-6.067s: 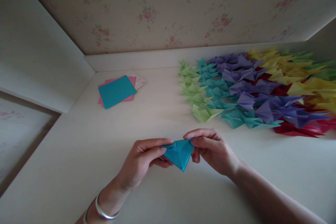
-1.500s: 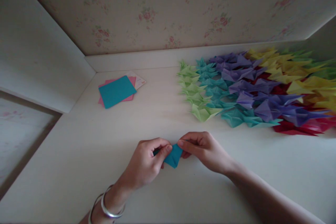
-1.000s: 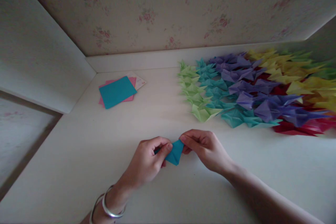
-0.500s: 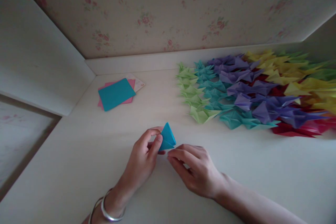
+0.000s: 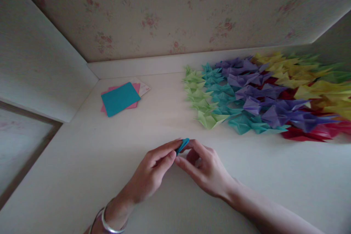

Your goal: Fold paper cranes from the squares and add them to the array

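Pinching from both sides, the left hand (image 5: 149, 173) and right hand (image 5: 205, 170) meet near the middle of the table (image 5: 82, 161), a little toward its near edge. Between their fingertips sits a small folded blue paper (image 5: 182, 145), only a narrow sliver of it showing. The left grip is closed on it, thumb and forefinger pressed flat against its left face. The right grip is closed on it too, fingertips curled around its right side, with the forefinger lying along the table below. The paper stands on edge, its long axis slanting up and away toward the far right. It lies at the very tips of both hands, just ahead of the left fingertips and just left of the right ones, so neither hand is clearly nearer. A silver bangle (image 5: 108, 223) rings the left wrist at the near edge.

Farther back, toward the far left corner, lies a stack of sheets (image 5: 120, 98) with a blue one on top and pink beneath. Along the far right, well apart from the hands, spreads a bank of folded cranes (image 5: 260, 95) in green, teal, purple, red and yellow. Behind rises floral wallpaper (image 5: 175, 11).
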Action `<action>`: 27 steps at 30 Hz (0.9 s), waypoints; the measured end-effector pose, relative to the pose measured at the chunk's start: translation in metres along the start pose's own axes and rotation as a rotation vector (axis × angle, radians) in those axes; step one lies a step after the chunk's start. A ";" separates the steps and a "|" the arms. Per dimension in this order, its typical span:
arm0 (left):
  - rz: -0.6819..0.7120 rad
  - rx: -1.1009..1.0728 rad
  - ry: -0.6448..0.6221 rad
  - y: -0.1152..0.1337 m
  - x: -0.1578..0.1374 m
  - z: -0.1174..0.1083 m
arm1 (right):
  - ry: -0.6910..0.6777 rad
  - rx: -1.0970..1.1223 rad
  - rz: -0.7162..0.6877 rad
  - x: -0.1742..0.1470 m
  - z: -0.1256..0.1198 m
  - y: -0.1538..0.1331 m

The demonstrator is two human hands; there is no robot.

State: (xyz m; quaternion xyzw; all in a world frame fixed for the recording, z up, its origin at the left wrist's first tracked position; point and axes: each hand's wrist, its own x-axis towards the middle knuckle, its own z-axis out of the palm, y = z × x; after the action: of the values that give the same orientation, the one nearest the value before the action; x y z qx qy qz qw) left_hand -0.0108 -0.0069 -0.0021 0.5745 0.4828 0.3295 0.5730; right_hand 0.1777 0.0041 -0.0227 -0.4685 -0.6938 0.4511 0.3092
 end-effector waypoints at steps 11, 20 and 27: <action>0.049 0.033 0.079 -0.003 0.000 0.000 | -0.066 -0.047 -0.026 0.002 -0.001 0.000; 0.023 0.112 0.028 -0.004 -0.004 0.001 | -0.094 -0.141 -0.132 -0.001 -0.003 -0.001; -0.001 0.093 0.036 -0.006 -0.004 0.003 | -0.070 -0.209 -0.193 -0.002 -0.001 -0.001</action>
State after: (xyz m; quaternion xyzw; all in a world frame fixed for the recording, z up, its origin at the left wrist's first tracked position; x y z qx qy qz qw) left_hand -0.0101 -0.0126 -0.0074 0.5942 0.5081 0.3166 0.5372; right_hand 0.1792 0.0027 -0.0217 -0.4133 -0.7891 0.3606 0.2765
